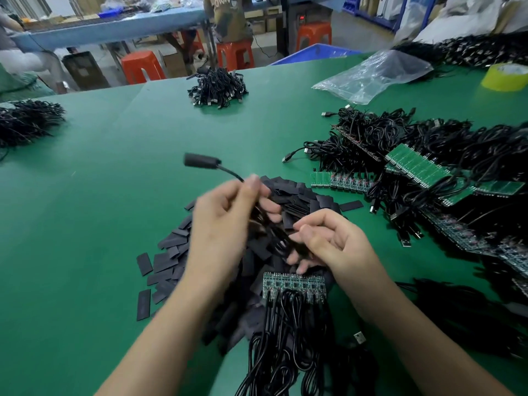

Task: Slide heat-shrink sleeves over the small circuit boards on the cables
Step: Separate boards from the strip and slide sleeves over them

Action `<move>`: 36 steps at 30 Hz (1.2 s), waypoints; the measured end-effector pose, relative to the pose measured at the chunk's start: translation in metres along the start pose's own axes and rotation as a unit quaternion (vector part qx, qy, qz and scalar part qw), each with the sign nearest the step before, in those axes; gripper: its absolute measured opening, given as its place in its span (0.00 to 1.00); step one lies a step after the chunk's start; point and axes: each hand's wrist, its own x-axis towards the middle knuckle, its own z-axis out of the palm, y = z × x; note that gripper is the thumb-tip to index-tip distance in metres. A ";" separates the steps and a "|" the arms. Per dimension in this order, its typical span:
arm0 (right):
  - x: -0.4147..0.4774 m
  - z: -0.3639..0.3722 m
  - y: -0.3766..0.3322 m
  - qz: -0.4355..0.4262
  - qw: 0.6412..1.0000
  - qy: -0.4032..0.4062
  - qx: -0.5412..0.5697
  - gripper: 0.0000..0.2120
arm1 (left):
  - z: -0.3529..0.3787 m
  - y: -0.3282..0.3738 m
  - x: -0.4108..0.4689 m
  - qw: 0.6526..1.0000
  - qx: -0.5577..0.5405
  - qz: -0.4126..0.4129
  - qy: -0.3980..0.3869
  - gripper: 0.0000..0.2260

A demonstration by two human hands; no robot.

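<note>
My left hand [225, 221] pinches a black cable [230, 173] whose far end carries a board covered by a black sleeve [201, 161], raised above the table. My right hand [328, 241] curls its fingers around the blurred lower run of that cable. Beneath both hands lies a pile of flat black heat-shrink sleeves [168, 264]. A strip of small green circuit boards [294, 284] with black cables [285, 352] attached lies just below my right hand.
The green table [114, 195] carries heaps of cables with board strips [423, 167] at the right, finished cable piles at the far middle [218, 87] and left [25, 121], a clear plastic bag [374, 72] and a yellow tape roll [505, 77].
</note>
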 end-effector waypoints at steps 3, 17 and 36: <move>0.003 -0.005 0.003 -0.006 0.999 0.031 0.021 0.07 | -0.024 0.006 0.056 0.996 0.089 -0.005 0.020 0.12; -0.001 -0.001 0.004 -0.036 0.995 0.029 -0.094 0.06 | -0.077 -0.061 0.179 0.837 0.545 -0.047 -0.018 0.20; -0.006 -0.001 0.013 -0.115 0.812 -0.053 -0.570 0.08 | -0.043 -0.022 -0.027 0.898 0.382 -0.065 -0.209 0.13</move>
